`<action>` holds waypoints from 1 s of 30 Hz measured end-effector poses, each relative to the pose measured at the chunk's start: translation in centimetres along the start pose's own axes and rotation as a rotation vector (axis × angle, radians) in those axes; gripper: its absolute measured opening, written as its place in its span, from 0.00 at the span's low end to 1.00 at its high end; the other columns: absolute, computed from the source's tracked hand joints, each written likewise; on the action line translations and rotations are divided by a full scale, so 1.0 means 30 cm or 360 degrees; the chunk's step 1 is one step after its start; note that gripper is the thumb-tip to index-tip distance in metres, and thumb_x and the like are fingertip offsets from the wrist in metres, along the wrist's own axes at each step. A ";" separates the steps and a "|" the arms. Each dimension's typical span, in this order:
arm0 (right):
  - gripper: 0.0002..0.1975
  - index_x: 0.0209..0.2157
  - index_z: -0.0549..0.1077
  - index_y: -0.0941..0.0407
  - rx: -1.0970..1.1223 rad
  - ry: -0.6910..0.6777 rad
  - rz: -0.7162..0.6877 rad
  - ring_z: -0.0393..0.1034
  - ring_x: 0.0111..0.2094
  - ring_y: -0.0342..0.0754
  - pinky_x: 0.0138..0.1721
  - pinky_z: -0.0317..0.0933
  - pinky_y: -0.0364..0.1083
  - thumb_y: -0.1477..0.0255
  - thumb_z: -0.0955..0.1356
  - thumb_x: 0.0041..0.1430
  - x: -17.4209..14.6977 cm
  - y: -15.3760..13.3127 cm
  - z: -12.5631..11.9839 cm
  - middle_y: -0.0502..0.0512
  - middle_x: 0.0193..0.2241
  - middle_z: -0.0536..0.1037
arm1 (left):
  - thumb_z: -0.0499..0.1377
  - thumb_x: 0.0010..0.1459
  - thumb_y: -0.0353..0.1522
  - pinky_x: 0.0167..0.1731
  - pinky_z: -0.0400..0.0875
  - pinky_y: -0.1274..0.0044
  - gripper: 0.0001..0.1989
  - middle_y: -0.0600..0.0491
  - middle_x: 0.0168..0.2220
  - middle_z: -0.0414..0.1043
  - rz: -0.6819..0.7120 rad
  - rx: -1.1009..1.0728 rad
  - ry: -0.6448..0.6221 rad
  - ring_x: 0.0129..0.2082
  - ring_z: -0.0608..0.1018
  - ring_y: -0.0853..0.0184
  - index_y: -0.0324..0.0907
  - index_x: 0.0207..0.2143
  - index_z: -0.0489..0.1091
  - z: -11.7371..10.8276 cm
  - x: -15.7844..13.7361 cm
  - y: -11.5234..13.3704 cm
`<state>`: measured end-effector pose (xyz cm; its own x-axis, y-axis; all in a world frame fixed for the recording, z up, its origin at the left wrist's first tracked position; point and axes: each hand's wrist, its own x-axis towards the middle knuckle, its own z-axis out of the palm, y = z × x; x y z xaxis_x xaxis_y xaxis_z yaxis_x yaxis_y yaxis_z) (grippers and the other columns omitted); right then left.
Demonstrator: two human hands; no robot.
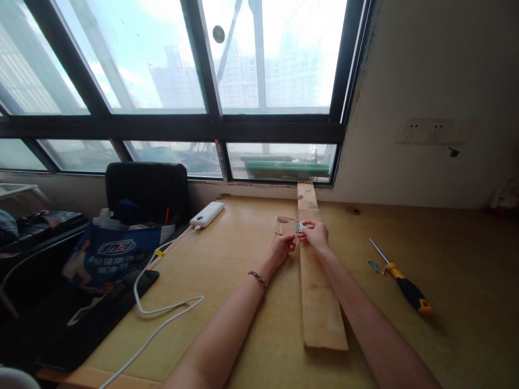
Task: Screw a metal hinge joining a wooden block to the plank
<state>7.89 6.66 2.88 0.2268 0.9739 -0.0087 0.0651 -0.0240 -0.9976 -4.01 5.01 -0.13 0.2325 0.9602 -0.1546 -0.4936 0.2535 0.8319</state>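
A small metal hinge (299,227) sits where a short wooden piece (285,224) meets a long wooden board (320,302). My right hand (316,235) pinches the hinge from the right, its fingers closed on the metal. Just below and left of it, my left hand (281,248) is closed in a pinch near the hinge's lower edge. Whatever lies between those left fingertips is too small to make out. The long board runs from near the window toward me, under my right hand and forearm.
A yellow-and-black screwdriver (407,283) and several screws (373,266) lie on the wooden table (243,302) at the right. At the left are a white power bank (207,214) with its cable (170,308), a blue bag (115,251) and a black chair (146,186). A window stands behind.
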 end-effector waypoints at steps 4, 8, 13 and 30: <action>0.07 0.27 0.73 0.58 -0.0290 0.0001 -0.0116 0.71 0.17 0.44 0.13 0.58 0.37 0.77 0.68 0.41 -0.015 -0.014 -0.004 0.51 0.17 0.74 | 0.61 0.40 0.31 0.16 0.51 0.82 0.08 0.55 0.17 0.64 -0.0008 0.0010 -0.0003 0.15 0.61 0.78 0.35 0.18 0.66 -0.002 0.002 -0.004; 0.06 0.26 0.74 0.57 -0.0406 -0.0029 -0.0137 0.69 0.15 0.43 0.13 0.55 0.36 0.77 0.69 0.40 -0.011 -0.019 -0.016 0.50 0.16 0.74 | 0.61 0.40 0.31 0.16 0.52 0.83 0.07 0.54 0.17 0.65 0.0020 -0.0005 0.0005 0.15 0.63 0.77 0.35 0.20 0.67 -0.004 0.009 -0.009; 0.08 0.28 0.75 0.57 -0.0472 -0.0037 -0.0146 0.68 0.16 0.42 0.14 0.55 0.37 0.76 0.69 0.39 -0.004 -0.018 -0.030 0.51 0.21 0.76 | 0.61 0.41 0.31 0.16 0.53 0.83 0.07 0.54 0.17 0.66 0.0033 0.0014 0.0010 0.15 0.63 0.78 0.35 0.22 0.68 -0.005 0.012 -0.014; 0.09 0.30 0.79 0.52 -0.0994 -0.0021 -0.0603 0.68 0.42 0.48 0.46 0.59 0.43 0.74 0.67 0.48 -0.001 -0.014 -0.030 0.53 0.44 0.73 | 0.60 0.44 0.28 0.16 0.58 0.84 0.05 0.53 0.19 0.68 0.0007 0.0007 0.0013 0.15 0.67 0.77 0.33 0.24 0.69 -0.004 0.016 -0.015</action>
<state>8.74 6.44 3.36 0.0672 0.9435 0.3246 0.6797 0.1949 -0.7072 -3.78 5.38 -0.63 0.2237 0.9623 -0.1550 -0.4909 0.2486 0.8350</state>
